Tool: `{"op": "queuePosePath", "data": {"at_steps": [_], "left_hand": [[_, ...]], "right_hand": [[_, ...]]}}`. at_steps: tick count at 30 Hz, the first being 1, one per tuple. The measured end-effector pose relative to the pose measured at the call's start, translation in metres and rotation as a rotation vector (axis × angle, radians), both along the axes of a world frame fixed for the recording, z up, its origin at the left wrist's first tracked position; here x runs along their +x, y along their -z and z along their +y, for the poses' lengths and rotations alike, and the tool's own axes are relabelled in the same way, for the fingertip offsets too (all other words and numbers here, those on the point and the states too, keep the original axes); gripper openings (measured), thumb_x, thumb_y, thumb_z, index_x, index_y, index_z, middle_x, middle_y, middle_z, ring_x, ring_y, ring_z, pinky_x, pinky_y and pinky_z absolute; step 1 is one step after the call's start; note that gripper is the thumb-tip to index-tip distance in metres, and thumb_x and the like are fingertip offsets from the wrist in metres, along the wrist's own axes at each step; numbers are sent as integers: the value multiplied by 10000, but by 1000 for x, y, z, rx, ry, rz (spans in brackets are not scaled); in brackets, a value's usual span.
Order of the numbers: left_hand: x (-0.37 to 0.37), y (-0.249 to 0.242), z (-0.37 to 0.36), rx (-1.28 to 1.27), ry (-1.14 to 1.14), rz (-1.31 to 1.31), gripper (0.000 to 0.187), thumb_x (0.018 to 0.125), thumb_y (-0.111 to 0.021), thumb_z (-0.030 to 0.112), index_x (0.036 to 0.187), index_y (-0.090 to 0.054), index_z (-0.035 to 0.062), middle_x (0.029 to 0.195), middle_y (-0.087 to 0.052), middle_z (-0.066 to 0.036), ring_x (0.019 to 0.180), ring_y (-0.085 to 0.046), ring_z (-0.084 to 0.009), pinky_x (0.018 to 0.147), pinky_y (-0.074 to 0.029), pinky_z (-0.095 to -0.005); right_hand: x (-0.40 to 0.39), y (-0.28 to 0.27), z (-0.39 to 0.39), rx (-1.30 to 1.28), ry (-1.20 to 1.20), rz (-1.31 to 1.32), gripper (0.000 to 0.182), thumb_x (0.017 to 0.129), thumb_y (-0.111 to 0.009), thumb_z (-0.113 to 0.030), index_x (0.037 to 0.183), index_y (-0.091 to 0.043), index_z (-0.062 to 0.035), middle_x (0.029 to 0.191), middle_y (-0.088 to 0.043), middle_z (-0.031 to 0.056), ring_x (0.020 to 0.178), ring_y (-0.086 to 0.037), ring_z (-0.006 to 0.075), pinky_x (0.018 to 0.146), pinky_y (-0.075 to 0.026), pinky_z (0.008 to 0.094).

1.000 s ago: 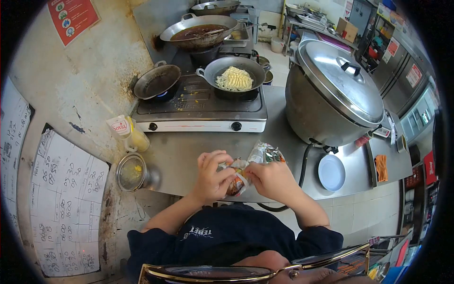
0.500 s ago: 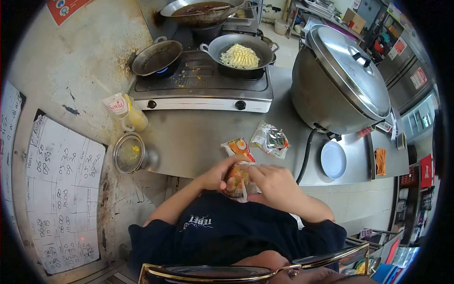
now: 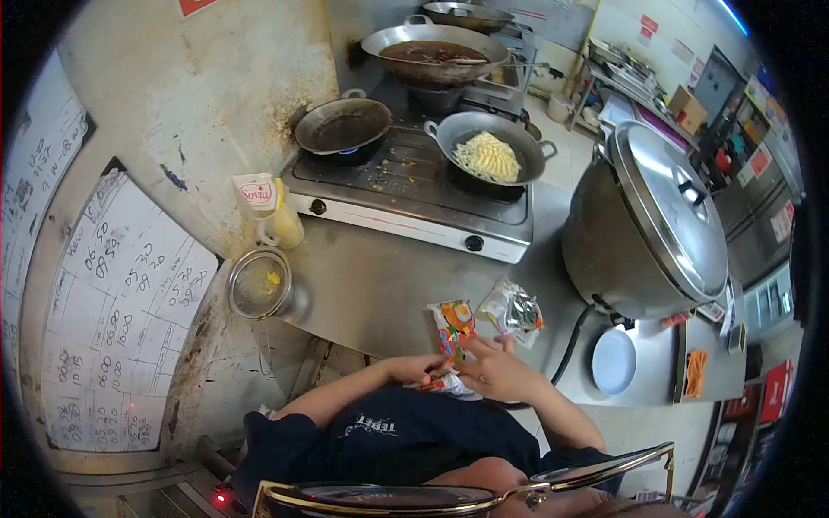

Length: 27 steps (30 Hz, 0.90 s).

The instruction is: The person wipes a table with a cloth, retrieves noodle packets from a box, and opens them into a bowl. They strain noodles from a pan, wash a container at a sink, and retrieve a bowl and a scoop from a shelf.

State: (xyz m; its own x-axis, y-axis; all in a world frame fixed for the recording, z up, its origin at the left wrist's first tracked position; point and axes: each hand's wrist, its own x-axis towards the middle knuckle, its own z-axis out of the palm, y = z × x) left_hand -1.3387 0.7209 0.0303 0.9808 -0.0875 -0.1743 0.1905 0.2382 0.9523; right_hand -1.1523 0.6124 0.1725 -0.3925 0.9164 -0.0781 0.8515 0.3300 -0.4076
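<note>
My left hand (image 3: 416, 369) is near the counter's front edge with its fingers curled at a crumpled, partly hidden packet (image 3: 453, 385) in front of my shirt. On the packet's other side is my right hand (image 3: 492, 367), its fingers bent over it; how firmly either hand holds it is hard to see. Just beyond them lies a colourful noodle packet (image 3: 454, 321). A silvery opened wrapper (image 3: 515, 311) rests to its right. Pale noodles (image 3: 489, 158) sit in a wok (image 3: 453, 129) on the stove's right burner.
A dark pan (image 3: 343, 127) stands over a lit flame on the stove (image 3: 393, 211). At the left are a strainer (image 3: 260, 283) and a Sovia pouch (image 3: 257, 193) in a jug. A large lidded pot (image 3: 604, 224), a black hose and a pale blue plate (image 3: 614, 362) are at the right.
The view has shifted, so the counter items appear lower. The clear-looking bag of reddish contents between my hands is out of sight, and my hands are now at a crumpled packet.
</note>
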Motion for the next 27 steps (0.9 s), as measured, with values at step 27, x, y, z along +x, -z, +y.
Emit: {"op": "queuePosePath", "data": {"at_steps": [27], "left_hand": [[-109,52,-20,-399,-316,371,1080,549,-821,312,1361,-178,7,1305,-382,-100,1199,-374,-165,985,-288,-273]], "right_hand": [[-39,46,92,-103,-155,834,101,764,-617,-87,853,-616,-40,980,-559,137,836,-573,221,687,-454,322]]}}
